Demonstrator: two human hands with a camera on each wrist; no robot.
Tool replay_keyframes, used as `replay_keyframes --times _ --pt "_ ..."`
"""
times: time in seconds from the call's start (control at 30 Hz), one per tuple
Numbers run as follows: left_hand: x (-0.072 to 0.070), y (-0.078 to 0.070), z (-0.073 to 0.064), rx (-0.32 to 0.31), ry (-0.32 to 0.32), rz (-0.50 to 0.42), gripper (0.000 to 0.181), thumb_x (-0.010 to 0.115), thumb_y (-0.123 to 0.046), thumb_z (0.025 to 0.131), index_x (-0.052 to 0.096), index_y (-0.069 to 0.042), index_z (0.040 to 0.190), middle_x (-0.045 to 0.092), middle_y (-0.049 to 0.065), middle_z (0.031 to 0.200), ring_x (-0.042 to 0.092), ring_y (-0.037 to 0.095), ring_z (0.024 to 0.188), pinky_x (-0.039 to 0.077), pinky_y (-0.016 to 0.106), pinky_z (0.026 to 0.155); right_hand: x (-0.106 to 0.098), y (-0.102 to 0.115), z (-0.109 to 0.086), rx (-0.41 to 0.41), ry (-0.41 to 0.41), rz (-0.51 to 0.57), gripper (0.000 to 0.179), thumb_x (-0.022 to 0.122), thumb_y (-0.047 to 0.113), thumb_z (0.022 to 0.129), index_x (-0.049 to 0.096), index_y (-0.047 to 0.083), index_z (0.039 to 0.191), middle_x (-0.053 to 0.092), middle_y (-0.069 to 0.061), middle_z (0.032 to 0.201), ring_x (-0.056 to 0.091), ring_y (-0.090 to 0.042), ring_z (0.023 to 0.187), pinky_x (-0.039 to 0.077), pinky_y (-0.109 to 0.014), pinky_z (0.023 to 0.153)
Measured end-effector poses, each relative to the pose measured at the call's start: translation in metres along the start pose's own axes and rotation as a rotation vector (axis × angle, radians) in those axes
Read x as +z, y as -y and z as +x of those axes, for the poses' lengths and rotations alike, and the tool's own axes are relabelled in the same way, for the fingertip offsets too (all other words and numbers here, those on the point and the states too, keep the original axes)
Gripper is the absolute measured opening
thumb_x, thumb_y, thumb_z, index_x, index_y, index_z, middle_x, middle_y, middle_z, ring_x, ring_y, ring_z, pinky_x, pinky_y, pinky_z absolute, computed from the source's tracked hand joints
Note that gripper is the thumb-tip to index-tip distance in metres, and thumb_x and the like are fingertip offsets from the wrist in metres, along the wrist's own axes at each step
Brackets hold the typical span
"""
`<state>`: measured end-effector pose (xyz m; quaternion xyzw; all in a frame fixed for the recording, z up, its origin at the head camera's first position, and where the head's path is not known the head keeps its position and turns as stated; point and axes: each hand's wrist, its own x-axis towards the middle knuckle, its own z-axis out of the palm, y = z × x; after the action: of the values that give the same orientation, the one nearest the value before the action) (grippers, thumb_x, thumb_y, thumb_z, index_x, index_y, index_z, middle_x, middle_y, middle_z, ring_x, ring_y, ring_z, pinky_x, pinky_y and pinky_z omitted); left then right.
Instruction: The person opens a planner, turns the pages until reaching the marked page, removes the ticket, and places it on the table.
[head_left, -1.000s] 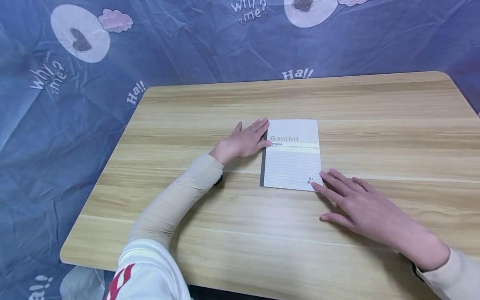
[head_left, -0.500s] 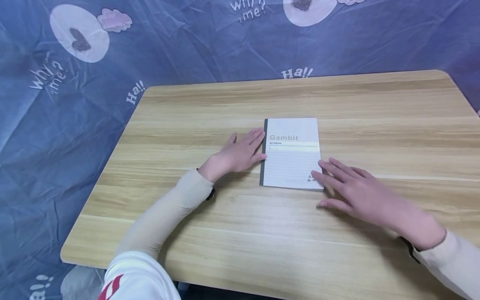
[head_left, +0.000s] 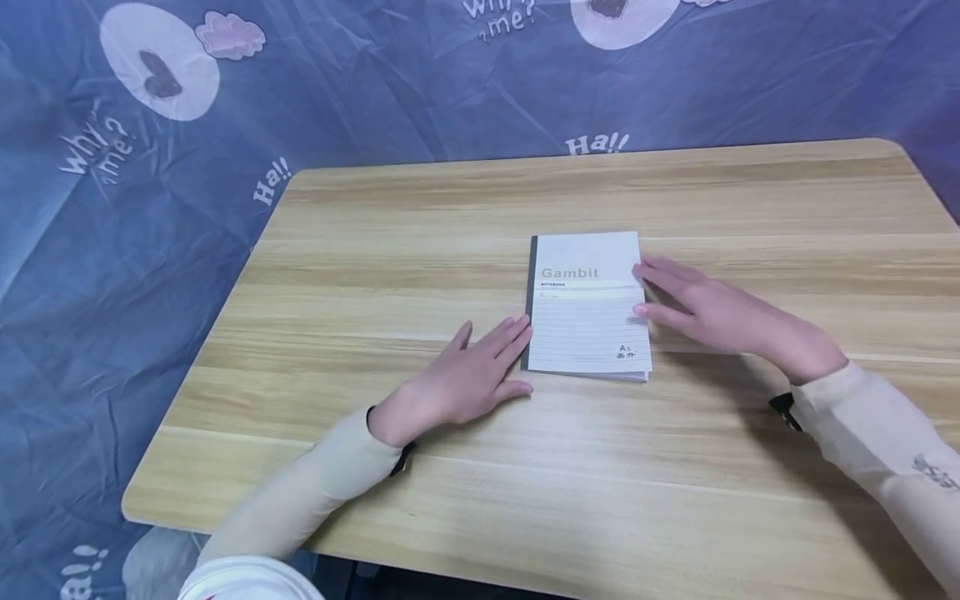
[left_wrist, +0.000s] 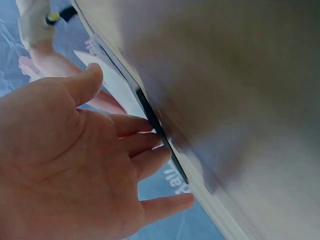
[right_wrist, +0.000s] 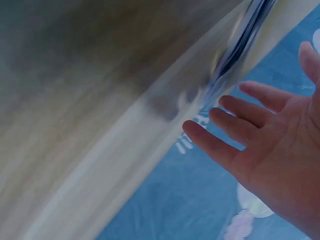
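A white notebook (head_left: pixel 588 325) with a dark spine and "Gambit" on its front lies flat near the table's middle. My left hand (head_left: pixel 461 375) reaches its lower spine corner with straight fingers, fingertips right at the dark spine (left_wrist: pixel 150 112). On the opposite side, my right hand (head_left: pixel 712 308) has its fingertips at the right edge of the cover, thumb over the cover's rim. At the lower right corner the cover stands slightly off the pages beneath. In the right wrist view, the fingers (right_wrist: pixel 245 122) are spread and lightly bent beside the notebook's page edges (right_wrist: pixel 245 42).
The light wooden table (head_left: pixel 360 275) extends around the notebook on all sides. Behind it and to the left hangs a blue printed cloth (head_left: pixel 360 83). A dark band (head_left: pixel 785 410) sits under the right wrist.
My left hand has slid down along the spine toward the near corner. My right hand has moved up the right edge from the lower corner. The cover's lower right corner has lifted slightly.
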<state>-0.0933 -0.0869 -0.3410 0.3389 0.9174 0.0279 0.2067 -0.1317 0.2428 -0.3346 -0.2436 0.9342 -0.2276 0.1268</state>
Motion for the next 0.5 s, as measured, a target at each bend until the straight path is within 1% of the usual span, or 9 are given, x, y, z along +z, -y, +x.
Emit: replay_keyframes --times 0.07,0.17,0.33,0.5 --pt "0.002 -0.005 -0.007 0.009 -0.009 0.007 0.076 0.036 -0.057 0.102 0.012 -0.012 0.158 0.004 0.0 0.164 0.003 0.014 0.149 0.006 0.058 0.117 -0.002 -0.006 0.006 0.015 0.005 0.033 0.071 0.055 0.038 0.101 0.027 -0.004 0.152 0.015 -0.029 0.157 0.016 -0.046 0.144 0.017 -0.059 0.114" --pt "0.006 -0.009 -0.013 0.016 -0.013 0.021 0.076 0.036 -0.057 0.101 0.012 -0.013 0.158 0.004 -0.001 0.164 0.003 0.013 0.149 0.007 0.057 0.117 -0.004 -0.01 0.011 0.035 0.013 0.071 0.073 0.053 0.038 0.102 0.024 -0.005 0.152 0.014 -0.031 0.157 0.014 -0.045 0.145 0.015 -0.058 0.115" --pt "0.011 -0.013 -0.02 0.014 -0.014 0.023 0.076 0.036 -0.058 0.101 0.012 -0.015 0.158 0.004 -0.003 0.164 0.003 0.012 0.149 0.007 0.057 0.117 -0.004 -0.009 0.012 0.046 0.013 0.085 0.074 0.053 0.041 0.101 0.024 -0.003 0.153 0.016 -0.028 0.158 0.014 -0.042 0.146 0.016 -0.058 0.115" --pt "0.013 -0.013 -0.024 0.02 -0.036 0.031 0.076 0.037 -0.057 0.101 0.015 -0.013 0.158 0.006 -0.001 0.164 0.006 0.013 0.149 0.01 0.057 0.117 -0.004 -0.008 0.013 0.05 0.014 0.086 0.075 0.052 0.043 0.101 0.025 -0.002 0.153 0.016 -0.027 0.158 0.013 -0.041 0.146 0.015 -0.058 0.115"
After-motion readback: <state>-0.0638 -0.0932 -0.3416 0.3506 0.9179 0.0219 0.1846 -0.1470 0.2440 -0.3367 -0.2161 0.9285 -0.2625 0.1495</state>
